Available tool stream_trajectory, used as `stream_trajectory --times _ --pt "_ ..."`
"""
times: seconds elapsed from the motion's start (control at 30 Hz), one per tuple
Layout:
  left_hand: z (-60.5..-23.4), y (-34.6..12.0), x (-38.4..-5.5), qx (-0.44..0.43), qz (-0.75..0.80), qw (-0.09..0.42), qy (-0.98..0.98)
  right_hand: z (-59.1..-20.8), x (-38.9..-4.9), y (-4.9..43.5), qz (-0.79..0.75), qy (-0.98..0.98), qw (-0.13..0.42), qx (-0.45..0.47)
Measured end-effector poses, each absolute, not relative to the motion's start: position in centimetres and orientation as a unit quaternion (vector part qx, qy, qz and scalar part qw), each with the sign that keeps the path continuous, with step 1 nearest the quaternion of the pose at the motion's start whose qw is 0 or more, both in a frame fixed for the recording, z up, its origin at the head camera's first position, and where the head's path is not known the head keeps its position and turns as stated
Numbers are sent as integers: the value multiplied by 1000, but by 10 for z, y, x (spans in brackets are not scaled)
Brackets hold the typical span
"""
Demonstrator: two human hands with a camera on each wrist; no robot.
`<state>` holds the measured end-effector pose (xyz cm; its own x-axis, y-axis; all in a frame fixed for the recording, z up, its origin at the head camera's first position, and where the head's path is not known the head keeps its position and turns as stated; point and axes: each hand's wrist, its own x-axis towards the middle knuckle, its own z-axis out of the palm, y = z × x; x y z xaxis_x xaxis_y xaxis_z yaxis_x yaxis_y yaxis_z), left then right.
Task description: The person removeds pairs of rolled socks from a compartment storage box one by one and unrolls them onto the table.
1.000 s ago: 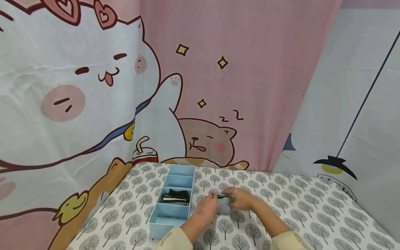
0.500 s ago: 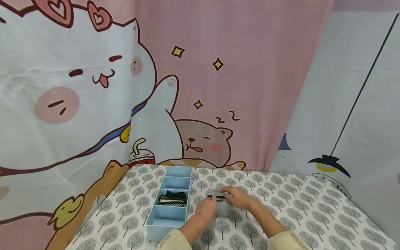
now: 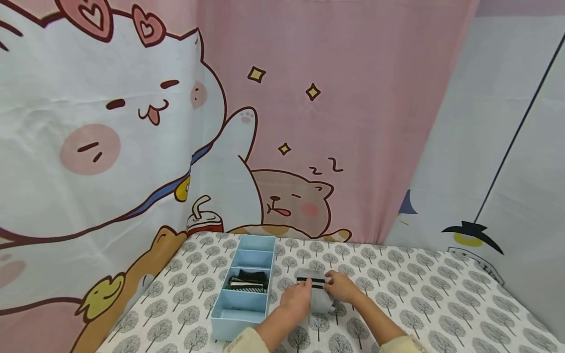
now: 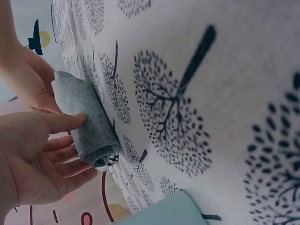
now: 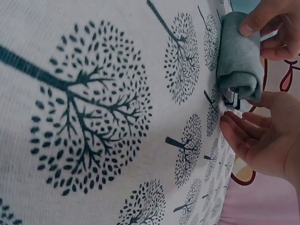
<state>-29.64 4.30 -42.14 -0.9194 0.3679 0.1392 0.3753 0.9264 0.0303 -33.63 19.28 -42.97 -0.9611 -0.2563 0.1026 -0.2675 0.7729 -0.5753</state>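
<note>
A grey sock [image 3: 321, 300] with black stripes lies on the tree-print cloth, its near part folded into a thick roll. On the roll's left end, my left hand [image 3: 296, 298] holds it, thumb on top and fingers behind, as the left wrist view shows of the rolled sock [image 4: 89, 117]. At the opposite end is my right hand [image 3: 342, 287], its thumb and fingers pinching near the striped part. The right wrist view has the right hand [image 5: 269, 136] just below the coiled end of the sock [image 5: 239, 56], and the left hand [image 5: 276, 26] above.
Left of the hands stands a long light-blue divided box [image 3: 243, 314]. One compartment holds dark and striped folded socks [image 3: 248, 280]. A corner of the box [image 4: 164, 211] shows in the left wrist view. A cartoon-print curtain [image 3: 344, 122] hangs behind the table.
The sock's black stripes have come into sight, and its near part now lies as a thicker roll. Both hands have shifted slightly, the right one nearer the body.
</note>
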Motion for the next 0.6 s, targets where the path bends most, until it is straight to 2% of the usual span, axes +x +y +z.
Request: stream_trajectory --times 0.23,0.6 --pt "-418 40 -291 -227 -31 67 -971 -429 -336 186 369 -927 -16 73" --pt "-414 37 -283 -249 -70 7 -966 -427 -338 181 489 -869 -64 -45"
